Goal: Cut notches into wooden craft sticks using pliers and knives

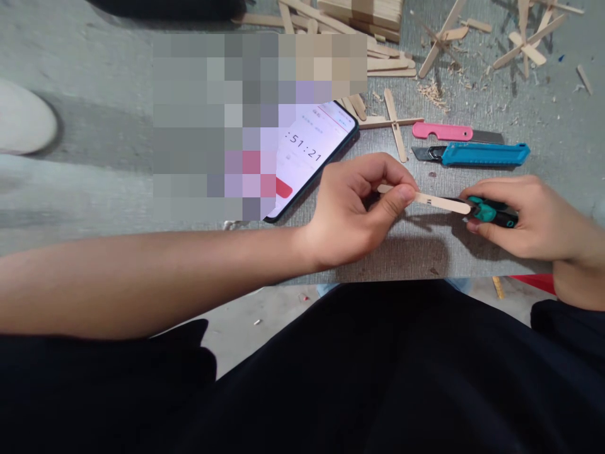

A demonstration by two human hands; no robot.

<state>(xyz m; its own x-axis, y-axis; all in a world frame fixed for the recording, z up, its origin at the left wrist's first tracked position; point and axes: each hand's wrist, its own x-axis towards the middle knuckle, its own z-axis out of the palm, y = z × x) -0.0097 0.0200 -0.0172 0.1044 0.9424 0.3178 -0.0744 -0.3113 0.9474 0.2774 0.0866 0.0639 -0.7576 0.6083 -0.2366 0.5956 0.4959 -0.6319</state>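
Note:
My left hand [359, 211] pinches a flat wooden stick [437, 202] between thumb and forefinger, holding it level just above the grey table [118, 126]. My right hand [529, 217] is closed round a small tool with a green and black handle [494, 213]. The tool's tip meets the right end of the stick.
A blue utility knife [477, 153] and a pink knife [447, 132] lie just beyond my hands. A phone [309, 151] showing a running timer lies to the left. Crossed stick assemblies [527, 41], a stack of sticks [363, 16] and wood shavings [432, 94] crowd the far edge.

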